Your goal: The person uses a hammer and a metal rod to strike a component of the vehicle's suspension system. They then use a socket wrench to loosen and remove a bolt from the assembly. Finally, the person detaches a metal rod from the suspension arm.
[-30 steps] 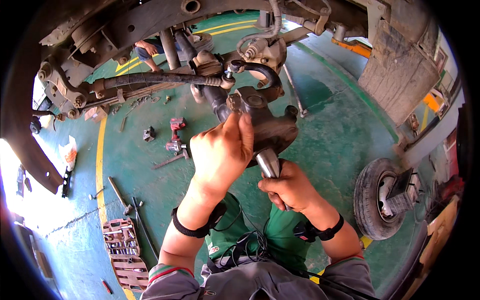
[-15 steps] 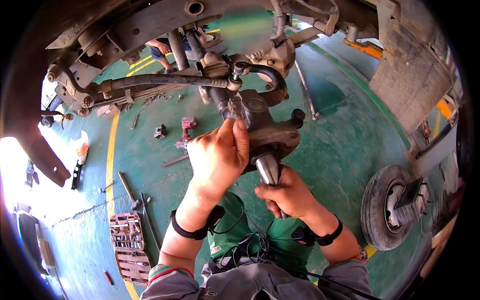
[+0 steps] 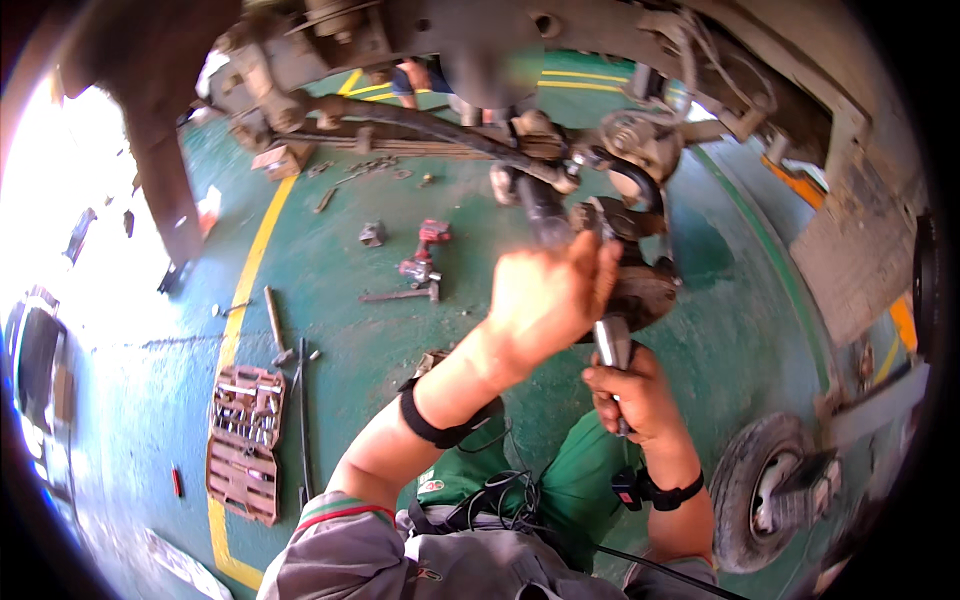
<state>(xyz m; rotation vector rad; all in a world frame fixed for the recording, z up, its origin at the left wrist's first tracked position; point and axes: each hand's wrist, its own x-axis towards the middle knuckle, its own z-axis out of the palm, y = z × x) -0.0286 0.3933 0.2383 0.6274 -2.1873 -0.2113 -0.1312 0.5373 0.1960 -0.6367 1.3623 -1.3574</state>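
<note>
A dark, greasy steering knuckle (image 3: 640, 295) hangs at the end of the axle beam (image 3: 543, 208), under a vehicle. Its bright metal spindle (image 3: 612, 342) points down toward me. My right hand (image 3: 640, 392) is wrapped around the lower end of that spindle. At the top of the knuckle, on its left side, my left hand (image 3: 545, 305) is closed with thumb and fingers pressed together. Motion blurs it, and whatever it may pinch is hidden. A black tie rod (image 3: 430, 128) runs above to a joint near a curved arm (image 3: 640, 180) on the knuckle.
On the green floor lie a red impact wrench (image 3: 428, 248), a hammer (image 3: 405, 295), a long bar (image 3: 304, 420) and an opened socket case (image 3: 246, 430). A wheel (image 3: 735, 500) lies to the right. Another person (image 3: 408, 82) is beyond the axle. The frame (image 3: 500, 25) hangs overhead.
The view has shifted, so the knuckle and both hands appear farther right. My right hand keeps its grip on the spindle; my left hand stays closed by the knuckle's top, now blurred.
</note>
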